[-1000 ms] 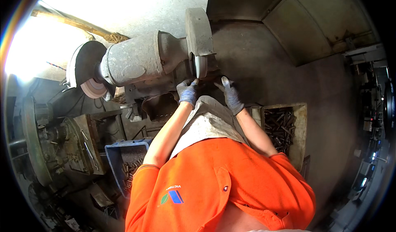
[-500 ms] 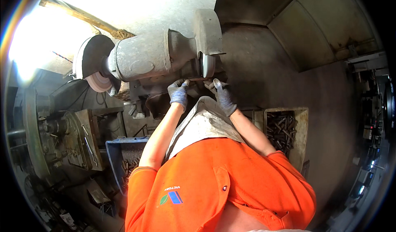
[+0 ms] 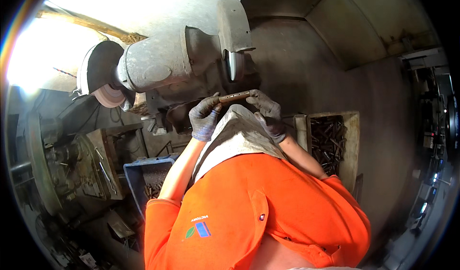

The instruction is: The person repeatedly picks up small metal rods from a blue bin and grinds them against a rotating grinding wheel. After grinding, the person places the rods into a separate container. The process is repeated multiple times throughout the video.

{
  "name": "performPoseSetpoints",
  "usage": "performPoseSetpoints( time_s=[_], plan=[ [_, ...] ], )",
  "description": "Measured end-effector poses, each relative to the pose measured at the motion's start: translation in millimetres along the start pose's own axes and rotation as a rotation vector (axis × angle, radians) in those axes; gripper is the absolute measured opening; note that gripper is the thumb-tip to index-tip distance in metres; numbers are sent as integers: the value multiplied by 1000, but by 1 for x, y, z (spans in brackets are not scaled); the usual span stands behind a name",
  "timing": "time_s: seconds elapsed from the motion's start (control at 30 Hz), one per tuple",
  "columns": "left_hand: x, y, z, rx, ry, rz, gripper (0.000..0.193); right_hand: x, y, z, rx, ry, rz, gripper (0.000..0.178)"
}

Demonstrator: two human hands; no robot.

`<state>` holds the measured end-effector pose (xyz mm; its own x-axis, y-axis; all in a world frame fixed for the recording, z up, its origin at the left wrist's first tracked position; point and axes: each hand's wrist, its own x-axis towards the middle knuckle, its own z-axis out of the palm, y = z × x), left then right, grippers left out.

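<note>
A short brown metal bar (image 3: 234, 97) with small bright spots along its face lies between my hands, nearly level and slightly higher at its right end. My left hand (image 3: 205, 116), in a grey and blue work glove, is closed on the bar's left end. The gloved fingers of my right hand (image 3: 268, 114) pinch its right end. Just beyond the bar is the right grinding wheel (image 3: 235, 66) of a large grey bench grinder (image 3: 155, 64), with a gap between wheel and bar. A metal guard (image 3: 235, 25) covers the top of that wheel.
On the grinder's left end sits another wheel (image 3: 109, 95). A pale bin (image 3: 351, 145) of dark metal pieces stands to my right. At my left is a blue bin (image 3: 132, 186) with more pieces, beside a machine with a flat plate (image 3: 98, 159). A light apron (image 3: 235, 135) covers my lap.
Both hands have moved nearer to me with the bar, away from the right wheel. The bar's spotted face now shows, and the view has shifted slightly.
</note>
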<state>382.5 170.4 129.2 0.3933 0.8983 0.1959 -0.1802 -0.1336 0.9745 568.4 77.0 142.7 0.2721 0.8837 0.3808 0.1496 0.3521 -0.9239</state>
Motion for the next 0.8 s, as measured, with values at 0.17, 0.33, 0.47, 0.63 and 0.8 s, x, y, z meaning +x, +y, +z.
performPoseSetpoints(
  time_s=[0.17, 0.33, 0.47, 0.63, 0.8],
  plan=[
    [0, 8, 4, 27, -47, -9, 16, 2, -12, -6, -226, -56, -206, 28],
    [10, -17, 6, -104, 10, -391, 17, 4, 0, -5, -105, 77, 33, 23],
    [31, -35, 26, -194, 132, -513, 13, 5, 50, -22, -145, 39, 8, 24],
    [45, -51, 44, -164, 194, -521, 12, 10, 68, -34, -55, 72, 204, 26],
    [48, -45, 44, -76, 224, -517, 12, 9, 79, -31, -35, 80, 276, 27]
  ],
)
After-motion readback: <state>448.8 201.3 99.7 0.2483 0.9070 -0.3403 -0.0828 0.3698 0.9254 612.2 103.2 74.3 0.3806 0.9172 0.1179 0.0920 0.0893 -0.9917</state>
